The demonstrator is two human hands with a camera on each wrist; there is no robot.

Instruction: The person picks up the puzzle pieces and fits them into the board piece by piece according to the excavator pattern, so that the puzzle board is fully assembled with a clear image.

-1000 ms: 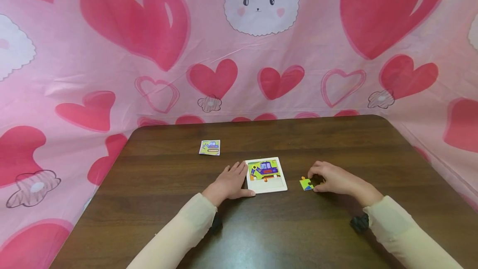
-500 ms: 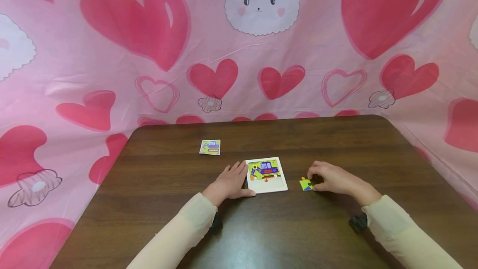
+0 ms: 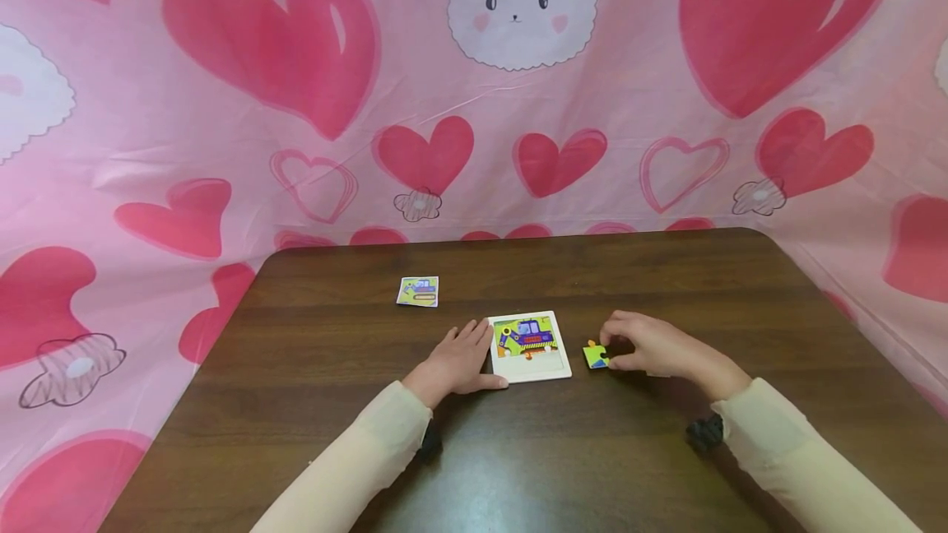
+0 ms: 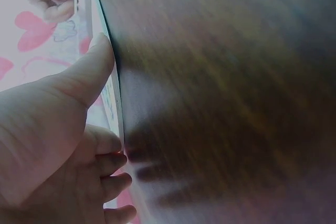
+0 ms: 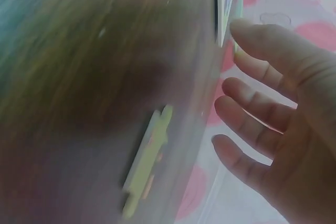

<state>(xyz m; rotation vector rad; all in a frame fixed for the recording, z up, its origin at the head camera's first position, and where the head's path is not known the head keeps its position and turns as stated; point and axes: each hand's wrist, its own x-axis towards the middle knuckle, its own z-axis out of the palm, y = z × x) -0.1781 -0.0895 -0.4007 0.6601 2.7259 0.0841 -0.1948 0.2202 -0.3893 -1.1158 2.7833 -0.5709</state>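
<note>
your cream sleeves [image 3: 355,459] are lying nearest, both forearms resting on the dark wooden table [image 3: 666,475]. your left hand [image 3: 453,364] is lying flat on the tabletop, fingers straight and together, pressing against the left edge of the white puzzle tray [image 3: 557,368]; the left wrist view is showing your thumb [image 4: 89,72] laid along the tray's thin edge [image 4: 107,77] and the other fingers just below it, nothing curled round anything. the tray is sitting between your two hands, its upper part filled with a picture of a blue and yellow digger, its lower strip showing bare white. your right hand [image 3: 652,345] is just to the right of the tray, fingers curled, thumb and fingertips pinching a loose puzzle piece [image 3: 595,356] in yellow, green and blue; the piece is sitting near the tray's right edge, apart from it. the right wrist view is blurred, showing a pale yellow piece [image 5: 147,161] edge-on against the table and your fingers [image 5: 262,114] loosely spread near it; contact is not readable there. farther back and to the left, a small picture card [image 3: 418,291] of the same digger is lying flat by itself. behind the table, a pink cloth [image 3: 222,105] with red hearts and a white bunny face is hanging.
</note>
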